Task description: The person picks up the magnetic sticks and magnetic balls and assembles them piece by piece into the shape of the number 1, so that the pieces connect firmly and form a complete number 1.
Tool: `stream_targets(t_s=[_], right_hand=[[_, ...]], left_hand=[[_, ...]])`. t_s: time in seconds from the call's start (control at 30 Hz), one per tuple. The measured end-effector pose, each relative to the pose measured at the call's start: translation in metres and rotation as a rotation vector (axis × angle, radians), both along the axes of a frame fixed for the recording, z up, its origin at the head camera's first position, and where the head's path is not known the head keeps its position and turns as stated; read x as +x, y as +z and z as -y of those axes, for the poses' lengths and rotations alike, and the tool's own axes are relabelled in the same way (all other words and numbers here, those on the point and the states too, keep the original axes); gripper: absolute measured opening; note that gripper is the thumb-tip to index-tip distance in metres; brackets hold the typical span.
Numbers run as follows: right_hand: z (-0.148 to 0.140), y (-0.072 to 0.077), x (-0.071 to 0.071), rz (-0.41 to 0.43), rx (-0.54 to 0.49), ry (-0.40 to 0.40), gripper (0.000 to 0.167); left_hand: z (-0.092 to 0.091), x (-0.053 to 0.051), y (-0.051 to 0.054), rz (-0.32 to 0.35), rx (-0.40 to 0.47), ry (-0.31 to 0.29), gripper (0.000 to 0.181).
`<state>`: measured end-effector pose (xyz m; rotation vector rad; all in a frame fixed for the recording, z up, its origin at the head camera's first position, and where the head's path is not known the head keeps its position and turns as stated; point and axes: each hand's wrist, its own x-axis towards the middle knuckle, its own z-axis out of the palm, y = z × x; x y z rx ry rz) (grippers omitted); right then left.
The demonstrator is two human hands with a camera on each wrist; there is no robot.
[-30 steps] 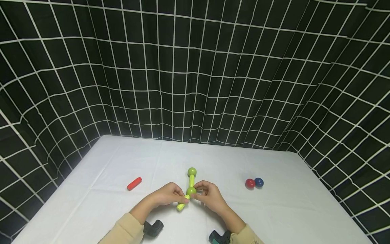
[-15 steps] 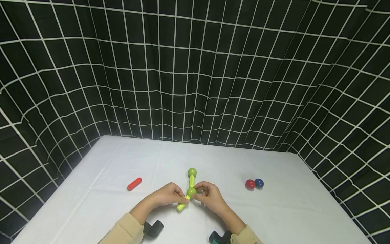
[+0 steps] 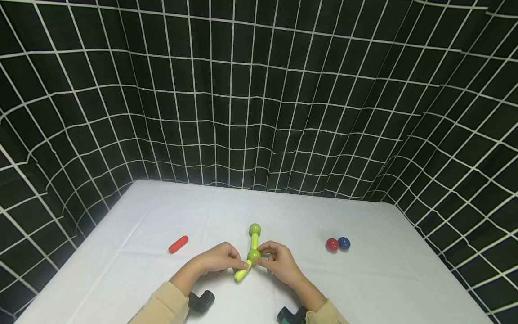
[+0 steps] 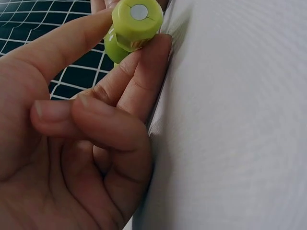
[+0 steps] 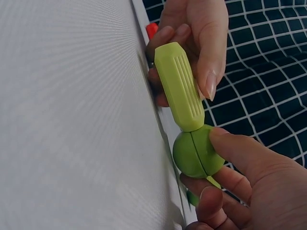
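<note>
A yellow-green stick (image 3: 243, 272) meets the near green ball (image 3: 254, 256); from that ball another yellow-green stick (image 3: 254, 241) leads to the far green ball (image 3: 255, 229). The left hand (image 3: 220, 258) pinches the near stick between thumb and fingers. In the right wrist view its thumb lies along the ribbed stick (image 5: 180, 88), with fingers behind. My right hand (image 3: 280, 263) grips the near ball, thumb on one side and fingers beneath, as the right wrist view shows at the green ball (image 5: 194, 153). The left wrist view shows the stick's round pale end (image 4: 139, 12).
A red stick (image 3: 178, 244) lies on the white table (image 3: 154, 216) at left. At right, a red ball (image 3: 332, 245) and a blue ball (image 3: 344, 243) sit side by side. A small red patch (image 3: 221, 271) shows under the left hand. Black gridded cloth (image 3: 259, 112) stands behind.
The left hand has moved slightly left, exposing more of the near stick and a small red patch beneath the hand. The right hand has barely moved.
</note>
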<state>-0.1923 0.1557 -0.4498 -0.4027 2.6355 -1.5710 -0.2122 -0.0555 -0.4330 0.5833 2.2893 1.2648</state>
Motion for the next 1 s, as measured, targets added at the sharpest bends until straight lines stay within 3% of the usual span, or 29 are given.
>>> stream_targets(t_s=[0.2,0.4,0.53,0.73,1.0], right_hand=[[0.0,-0.001,0.001,-0.008,0.002,0.002,0.033],[0.004,0.007,0.006,-0.005,0.022,-0.005,0.028],[0.006,0.011,0.008,-0.014,0.03,-0.002,0.027],[0.001,0.001,0.002,-0.037,0.062,-0.009,0.03],[-0.001,-0.003,-0.001,-0.049,0.06,0.001,0.032]], left_hand=[[0.0,0.0,-0.002,0.018,0.014,0.018,0.025],[-0.005,0.002,-0.004,0.018,0.013,0.036,0.024],[-0.013,0.007,-0.007,0.03,0.057,0.03,0.024],[-0.021,0.012,-0.011,0.028,0.114,0.023,0.026],[-0.022,0.011,-0.011,0.047,0.115,0.034,0.026]])
